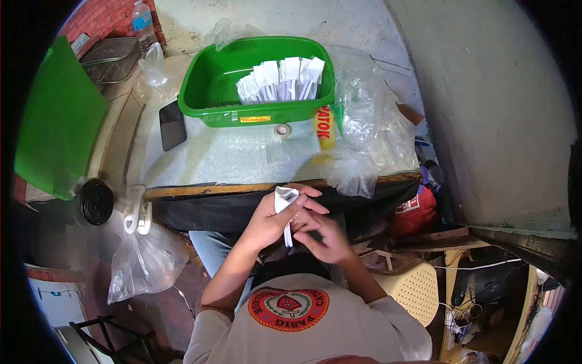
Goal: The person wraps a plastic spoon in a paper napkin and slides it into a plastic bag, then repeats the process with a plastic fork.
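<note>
A narrow white folded paper packet (pixel 287 199) with an open top is held upright in my left hand (pixel 267 219), thumb across its front and the other fingers stretched out behind. Its thin lower end (pixel 288 235) hangs below the grip. Close against that lower part is my right hand (pixel 327 238), fingers loosely bent and apart; whether they touch the paper I cannot make out. Beyond my hands, on the table, a green basin (pixel 200 97) holds several similar white packets (pixel 282 79) standing in a fanned row on its right side.
On the table lie a black phone (pixel 173 125), a tape roll (pixel 282 130) and clear plastic bags (pixel 376 130). A water bottle (pixel 143 27) stands at the back left. A plastic bag (pixel 145 261) hangs from the table's left edge. A cream perforated chair (pixel 412 288) is at right.
</note>
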